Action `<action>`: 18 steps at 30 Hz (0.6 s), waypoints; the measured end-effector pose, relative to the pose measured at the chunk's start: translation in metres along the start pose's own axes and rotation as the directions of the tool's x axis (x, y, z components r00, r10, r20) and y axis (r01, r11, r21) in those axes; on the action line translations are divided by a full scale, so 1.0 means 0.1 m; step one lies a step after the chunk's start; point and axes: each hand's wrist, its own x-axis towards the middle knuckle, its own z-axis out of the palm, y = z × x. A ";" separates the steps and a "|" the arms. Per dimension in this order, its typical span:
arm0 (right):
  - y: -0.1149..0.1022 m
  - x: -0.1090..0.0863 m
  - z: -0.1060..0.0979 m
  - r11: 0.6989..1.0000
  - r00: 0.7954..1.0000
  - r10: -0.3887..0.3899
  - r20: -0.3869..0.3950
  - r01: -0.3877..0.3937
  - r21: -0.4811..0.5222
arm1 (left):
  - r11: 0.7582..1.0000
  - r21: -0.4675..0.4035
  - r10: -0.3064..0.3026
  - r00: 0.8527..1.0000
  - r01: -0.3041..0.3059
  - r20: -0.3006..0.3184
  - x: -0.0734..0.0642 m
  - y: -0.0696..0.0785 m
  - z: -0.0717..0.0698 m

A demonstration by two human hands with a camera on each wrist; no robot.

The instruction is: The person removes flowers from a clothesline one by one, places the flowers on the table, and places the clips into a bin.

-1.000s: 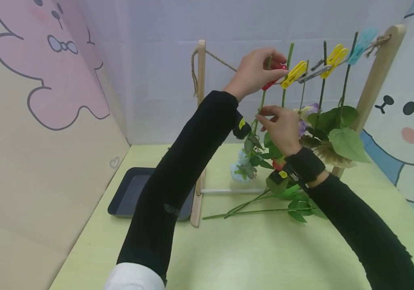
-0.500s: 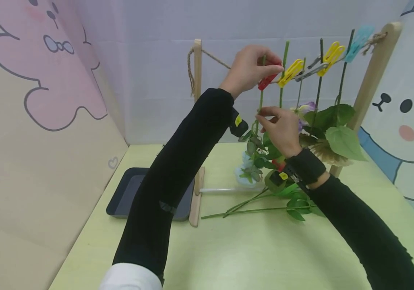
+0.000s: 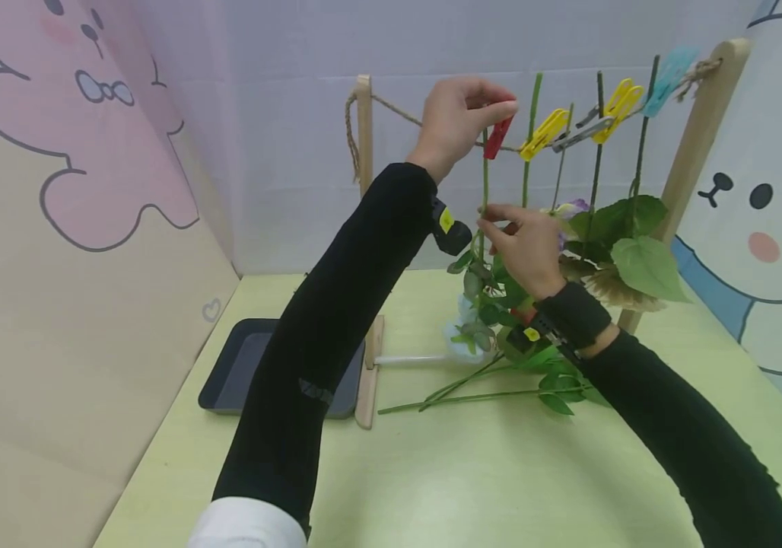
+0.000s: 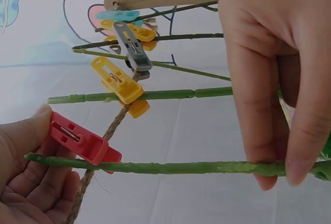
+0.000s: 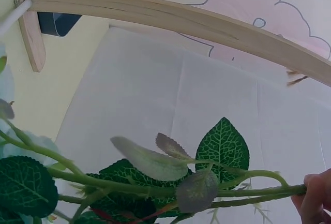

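My left hand (image 3: 459,122) pinches the upper end of a red clothespin (image 3: 498,137) at the twine line. In the left wrist view, the clothespin's lower end lies over both the twine (image 4: 115,123) and a green stem (image 4: 170,168). Lower on that stem, my right hand (image 3: 524,247) holds it between thumb and fingertips. Leaves (image 5: 223,144) and a pale blue flower (image 3: 462,339) hang head-down below. Along the line to the right, a yellow clothespin (image 3: 545,134), a grey clothespin (image 3: 583,135), another yellow clothespin (image 3: 618,110) and a light blue clothespin (image 3: 668,82) hold more stems.
The twine runs between a left wooden post (image 3: 364,137) and a right wooden post (image 3: 706,122), with a white crossbar (image 3: 408,360) low down. Loose green stems (image 3: 459,397) lie on the table (image 3: 425,472). A dark tray (image 3: 227,373) stands left, partly behind my left arm.
My left fingers have shifted up the red clothespin, so more of it shows. My right hand keeps its pinch on the stem. The whole head view has drifted slightly.
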 end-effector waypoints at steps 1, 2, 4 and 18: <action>0.00 -0.01 0.00 1.000 1.000 -0.010 0.000 0.010 -0.014 | 1.000 -0.014 -0.002 1.000 0.002 -0.020 -0.09 0.11 -0.01; 0.00 -0.01 0.00 0.999 1.000 -0.023 0.001 0.023 -0.023 | 1.000 -0.016 -0.009 0.999 0.008 -0.039 -0.21 0.25 -0.03; 0.00 -0.03 0.01 0.998 0.998 -0.056 0.000 0.056 -0.040 | 0.999 -0.011 -0.050 0.996 0.049 -0.078 -0.52 0.63 -0.06; -0.12 -0.15 -0.03 0.940 0.955 -0.296 0.012 0.294 -0.176 | 0.994 -0.075 0.076 0.992 -0.084 -0.098 -0.78 0.98 -0.18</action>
